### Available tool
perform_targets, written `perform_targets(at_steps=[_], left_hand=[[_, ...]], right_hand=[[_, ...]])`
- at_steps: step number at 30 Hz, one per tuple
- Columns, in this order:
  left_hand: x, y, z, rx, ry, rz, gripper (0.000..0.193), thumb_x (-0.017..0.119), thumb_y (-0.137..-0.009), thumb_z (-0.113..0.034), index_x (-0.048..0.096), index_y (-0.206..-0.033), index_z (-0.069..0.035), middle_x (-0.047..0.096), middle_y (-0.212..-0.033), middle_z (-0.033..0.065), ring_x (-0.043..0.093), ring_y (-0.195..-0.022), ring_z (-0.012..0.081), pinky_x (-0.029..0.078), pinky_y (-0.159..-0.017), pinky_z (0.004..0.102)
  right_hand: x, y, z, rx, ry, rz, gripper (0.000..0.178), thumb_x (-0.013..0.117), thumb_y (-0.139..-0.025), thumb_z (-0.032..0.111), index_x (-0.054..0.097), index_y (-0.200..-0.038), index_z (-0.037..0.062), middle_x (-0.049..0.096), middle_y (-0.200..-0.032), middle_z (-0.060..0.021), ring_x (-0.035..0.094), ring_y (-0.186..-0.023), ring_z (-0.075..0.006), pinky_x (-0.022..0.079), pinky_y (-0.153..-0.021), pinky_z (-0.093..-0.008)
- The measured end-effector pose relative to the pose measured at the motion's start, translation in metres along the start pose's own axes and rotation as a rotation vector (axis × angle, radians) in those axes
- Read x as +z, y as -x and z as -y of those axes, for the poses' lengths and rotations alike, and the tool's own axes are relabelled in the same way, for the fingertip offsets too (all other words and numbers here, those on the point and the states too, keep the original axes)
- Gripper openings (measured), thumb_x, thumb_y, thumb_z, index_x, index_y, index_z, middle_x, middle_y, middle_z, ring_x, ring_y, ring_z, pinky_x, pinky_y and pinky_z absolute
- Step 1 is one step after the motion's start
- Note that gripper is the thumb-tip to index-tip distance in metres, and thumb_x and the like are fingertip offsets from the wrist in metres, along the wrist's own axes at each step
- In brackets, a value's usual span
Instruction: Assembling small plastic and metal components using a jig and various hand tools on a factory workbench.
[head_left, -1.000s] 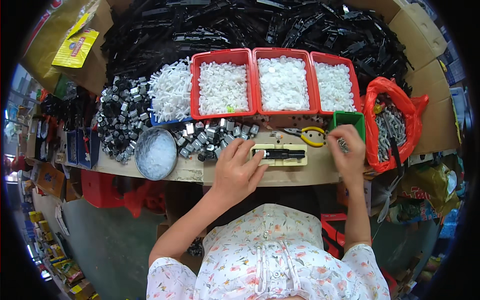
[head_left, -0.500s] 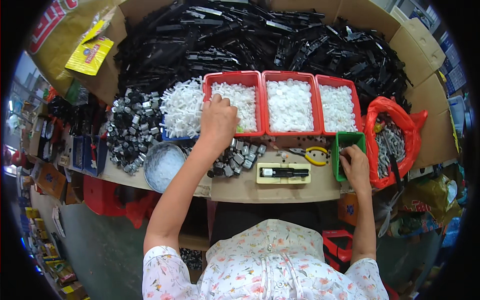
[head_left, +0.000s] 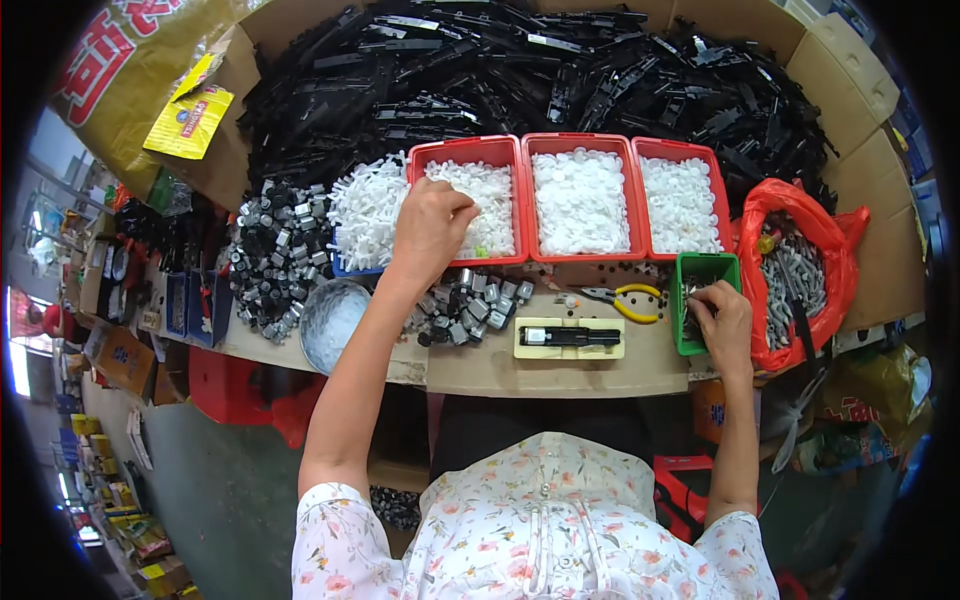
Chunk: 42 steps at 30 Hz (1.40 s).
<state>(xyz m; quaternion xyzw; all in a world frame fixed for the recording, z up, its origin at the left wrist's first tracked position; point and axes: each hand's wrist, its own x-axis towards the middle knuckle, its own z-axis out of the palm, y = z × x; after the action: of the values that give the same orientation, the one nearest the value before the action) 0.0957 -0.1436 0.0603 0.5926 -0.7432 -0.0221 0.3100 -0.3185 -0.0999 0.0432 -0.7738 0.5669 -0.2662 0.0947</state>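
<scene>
L hand (head_left: 430,228) & R hand (head_left: 726,320) out over tan bench (head_left: 520,380), well apart.

L hand is at L-most red rectangular plastic bin (head_left: 490,262) of small white plastic pcs (head_left: 492,212), fingers curled, thumb & fingertips close tog.; can't tell if it has hold of a pc. R hand dips into green rectangular plastic bin (head_left: 712,264), fingers half-curled; can't tell what, if anything, it has. Btwn them, nearer the body, cream rectangular block (head_left: 570,354) sits on bench w/ long black part w/ silver end (head_left: 582,337) in its recess, untouched. Yellow-handled pliers (head_left: 637,302) lie just behind, to R; silver-and-black motors (head_left: 488,303) heaped to L.
</scene>
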Motion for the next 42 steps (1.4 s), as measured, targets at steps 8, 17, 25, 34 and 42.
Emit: perform_targets(at_steps=[8,17,25,34,42], left_hand=[[-0.016,0.041,-0.065,-0.616,1.043,0.095,0.019,0.075,-0.09,-0.016,0.075,-0.097,0.002,0.07,-0.083,0.0011,0.059,-0.076,0.0062,0.045,-0.068,0.0222],[0.007,0.081,-0.11,-0.705,1.426,0.117,0.015,0.074,-0.091,-0.015,0.076,-0.1,-0.003,0.07,-0.086,-0.0001,0.061,-0.078,0.0057,0.043,-0.069,0.0208],[0.008,0.089,-0.118,-0.658,1.399,0.121,0.015,0.074,-0.091,-0.012,0.075,-0.1,0.0,0.068,-0.09,0.0006,0.062,-0.084,0.007,0.047,-0.078,0.0223],[0.008,0.09,-0.134,-0.72,1.408,0.089,0.015,0.074,-0.091,-0.012,0.075,-0.099,0.001,0.07,-0.087,0.0015,0.061,-0.082,0.0068,0.046,-0.075,0.022],[0.005,0.096,-0.125,-0.826,1.579,0.278,0.019,0.069,-0.095,-0.015,0.071,-0.106,0.001,0.072,-0.09,0.0074,0.069,-0.079,0.0145,0.05,-0.067,0.0235]], right_hand=[[-0.016,-0.004,0.063,0.058,-0.385,-0.076,0.008,0.069,-0.084,-0.005,0.07,-0.092,-0.0048,0.071,-0.087,-0.0099,0.068,-0.08,-0.0157,0.051,-0.069,-0.0283],[0.029,-0.018,0.147,-0.059,-1.02,0.034,0.015,0.068,-0.085,-0.01,0.071,-0.098,-0.0049,0.07,-0.099,-0.0114,0.065,-0.095,-0.0171,0.052,-0.083,-0.0274],[0.034,-0.011,0.149,-0.122,-0.914,0.007,0.017,0.07,-0.082,-0.01,0.073,-0.097,-0.0026,0.07,-0.098,-0.0119,0.067,-0.093,-0.0186,0.053,-0.082,-0.0286],[0.044,0.0,0.141,-0.403,-0.534,-0.261,0.02,0.074,-0.078,-0.009,0.073,-0.095,0.0004,0.071,-0.093,-0.0118,0.07,-0.081,-0.0211,0.055,-0.066,-0.0294],[0.039,-0.003,0.121,0.029,-1.141,0.221,0.013,0.071,-0.084,-0.006,0.072,-0.096,-0.0049,0.069,-0.095,-0.01,0.066,-0.085,-0.0143,0.053,-0.077,-0.0257]])
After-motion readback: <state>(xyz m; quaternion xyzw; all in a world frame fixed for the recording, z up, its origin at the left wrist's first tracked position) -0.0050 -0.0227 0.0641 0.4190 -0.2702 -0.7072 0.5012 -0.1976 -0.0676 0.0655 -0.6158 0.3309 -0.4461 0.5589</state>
